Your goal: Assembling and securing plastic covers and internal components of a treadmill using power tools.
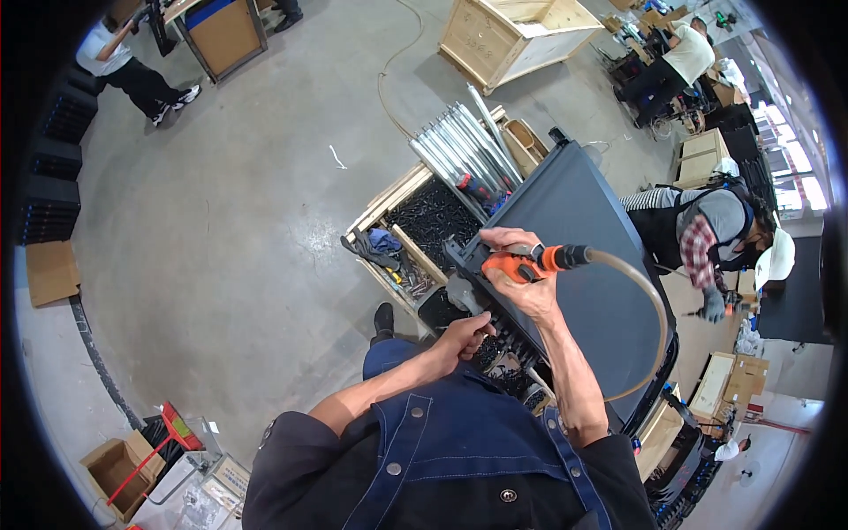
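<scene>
My right hand [527, 287] is closed around an orange air tool [508, 267], held over the near left edge of a large dark grey panel [579, 208]. A clear hose [661, 322] runs from the tool's black end and curves back across the panel. Lower and to the left, my left hand [464, 340] has its fingers curled together beside that same edge; what they pinch, if anything, is too small to make out. Just beyond it, partly hidden, sit a black container [439, 309] and a crumpled grey plastic bag [464, 293].
Beyond the panel's left edge, a wooden tray [380, 208] holds black screws [433, 216], a dark glove [375, 252] and metal tubes [459, 141], with a red-black power tool [477, 187] by them. A co-worker [698, 225] works at the right. A wooden crate [512, 44] stands farther off.
</scene>
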### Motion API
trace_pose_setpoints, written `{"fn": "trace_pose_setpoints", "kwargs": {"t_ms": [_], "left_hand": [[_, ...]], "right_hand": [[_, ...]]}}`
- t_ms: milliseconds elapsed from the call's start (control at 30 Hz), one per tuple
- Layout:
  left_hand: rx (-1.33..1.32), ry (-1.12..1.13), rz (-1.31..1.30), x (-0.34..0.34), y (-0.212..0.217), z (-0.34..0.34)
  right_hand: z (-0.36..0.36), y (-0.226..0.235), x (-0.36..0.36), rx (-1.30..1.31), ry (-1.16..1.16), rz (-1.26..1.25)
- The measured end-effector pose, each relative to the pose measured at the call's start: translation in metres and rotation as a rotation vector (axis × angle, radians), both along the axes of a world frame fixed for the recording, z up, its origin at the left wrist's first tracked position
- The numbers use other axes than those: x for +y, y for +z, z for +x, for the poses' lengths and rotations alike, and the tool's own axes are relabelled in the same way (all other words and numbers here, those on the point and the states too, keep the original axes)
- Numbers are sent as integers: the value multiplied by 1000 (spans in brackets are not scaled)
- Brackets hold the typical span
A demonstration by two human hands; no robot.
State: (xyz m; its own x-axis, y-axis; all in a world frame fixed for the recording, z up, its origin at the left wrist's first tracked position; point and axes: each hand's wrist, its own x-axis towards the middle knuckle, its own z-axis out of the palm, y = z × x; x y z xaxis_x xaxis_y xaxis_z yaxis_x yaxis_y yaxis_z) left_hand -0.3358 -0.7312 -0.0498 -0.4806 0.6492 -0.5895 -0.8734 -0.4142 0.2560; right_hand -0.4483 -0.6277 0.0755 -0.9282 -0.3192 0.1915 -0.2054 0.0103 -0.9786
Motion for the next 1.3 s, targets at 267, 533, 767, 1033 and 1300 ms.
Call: {"fn": "trace_pose_setpoints", "kwargs": {"t_ms": [267, 533, 767, 1033, 1300], "left_hand": [[54, -96, -163, 33, -12, 39], [-33, 150, -361, 46, -31, 90], [-103, -14, -424, 128, -108, 148], [-96, -125, -554, 246, -232, 146], [72, -638, -571, 218, -218, 172]], "right_hand": [[13, 0, 16, -43, 88, 41], [63, 21, 65, 74, -129, -109], [249, 0, 224, 77, -531, -92], [535, -73, 376, -461, -1395, -45], [684, -167, 494, -409, -1988, -71]]}}
